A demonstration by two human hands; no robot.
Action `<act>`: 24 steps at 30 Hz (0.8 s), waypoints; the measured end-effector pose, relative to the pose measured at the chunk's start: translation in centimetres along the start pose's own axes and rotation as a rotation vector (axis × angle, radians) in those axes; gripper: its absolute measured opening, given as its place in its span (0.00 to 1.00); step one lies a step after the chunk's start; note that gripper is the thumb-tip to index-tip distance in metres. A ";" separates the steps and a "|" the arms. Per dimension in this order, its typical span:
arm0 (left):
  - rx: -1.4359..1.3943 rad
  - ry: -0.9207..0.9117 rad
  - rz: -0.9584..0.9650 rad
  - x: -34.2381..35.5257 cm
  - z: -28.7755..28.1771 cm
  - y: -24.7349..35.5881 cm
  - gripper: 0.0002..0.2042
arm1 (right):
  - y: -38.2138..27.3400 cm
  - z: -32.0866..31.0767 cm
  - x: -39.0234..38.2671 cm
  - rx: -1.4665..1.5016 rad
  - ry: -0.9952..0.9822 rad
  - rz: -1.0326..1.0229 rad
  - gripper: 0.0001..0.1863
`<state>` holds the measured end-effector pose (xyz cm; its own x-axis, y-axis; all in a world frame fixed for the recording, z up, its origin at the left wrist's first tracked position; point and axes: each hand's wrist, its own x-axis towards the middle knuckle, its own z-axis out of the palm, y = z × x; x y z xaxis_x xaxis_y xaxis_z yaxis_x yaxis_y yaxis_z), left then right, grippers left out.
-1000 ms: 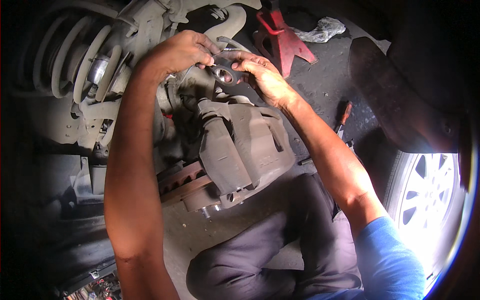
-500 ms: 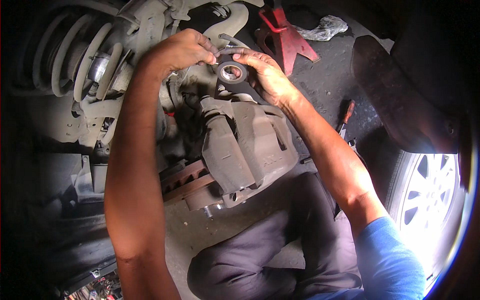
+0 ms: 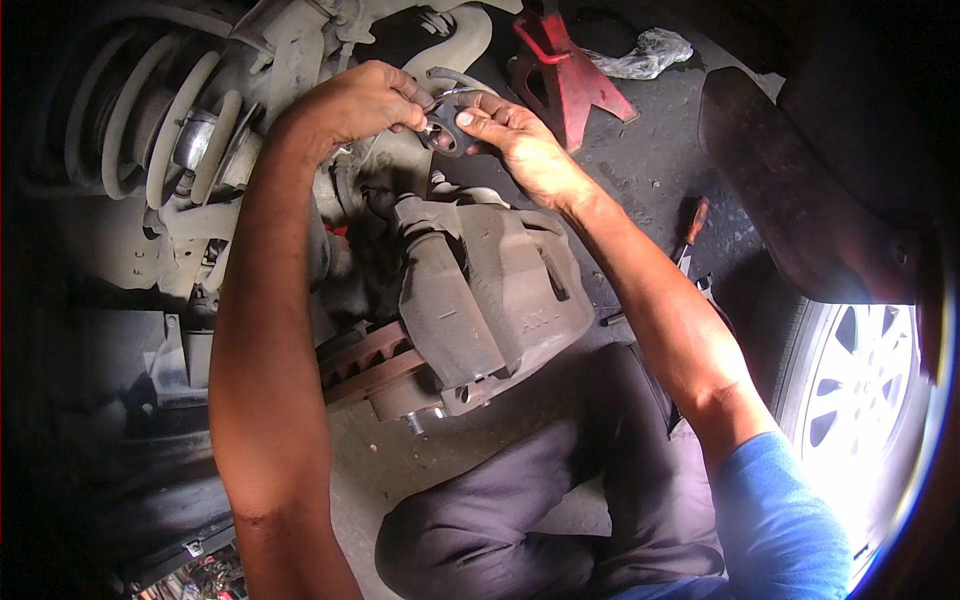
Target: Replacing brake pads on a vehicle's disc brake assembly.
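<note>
My right hand [image 3: 515,140] holds a roll of black tape [image 3: 449,117], thumb on its side and fingers round the back. The roll is tilted, with its pale inner ring showing. My left hand [image 3: 375,103] is pinched closed right beside the roll, at a thin dark piece whose kind I cannot make out; the fingertips hide most of it. A grey hose or cable [image 3: 452,76] curves just behind the fingers. Below both hands sits a grey brake caliper [image 3: 490,290] over a rusty brake disc [image 3: 375,365].
A coil spring [image 3: 180,120] with its damper stands at the upper left. A red jack stand [image 3: 572,90] and crumpled clear plastic [image 3: 650,55] are at the far side. An orange-handled screwdriver [image 3: 695,225] lies on the floor at right, near a wheel [image 3: 850,380].
The tape roll has tilted and shifted slightly left and up, toward my left fingers, so its ring looks narrower. My right hand has turned a little with it; my left hand stays nearly in place.
</note>
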<state>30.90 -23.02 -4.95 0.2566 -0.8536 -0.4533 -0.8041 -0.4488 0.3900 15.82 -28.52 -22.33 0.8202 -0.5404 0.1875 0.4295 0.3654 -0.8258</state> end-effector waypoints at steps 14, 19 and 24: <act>0.062 -0.013 0.037 0.3 0.0 0.0 0.15 | -0.7 0.6 -0.3 0.037 -0.026 -0.005 0.22; 0.047 0.003 0.042 0.0 0.1 0.3 0.13 | -0.1 0.7 0.0 -0.009 0.002 -0.027 0.19; 0.029 0.023 0.064 -0.1 0.1 0.4 0.13 | -0.2 0.7 0.1 -0.035 0.007 -0.063 0.17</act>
<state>30.53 -23.09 -4.85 0.2166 -0.8863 -0.4094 -0.8342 -0.3859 0.3940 16.11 -28.11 -21.78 0.7891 -0.5669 0.2365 0.4671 0.3038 -0.8304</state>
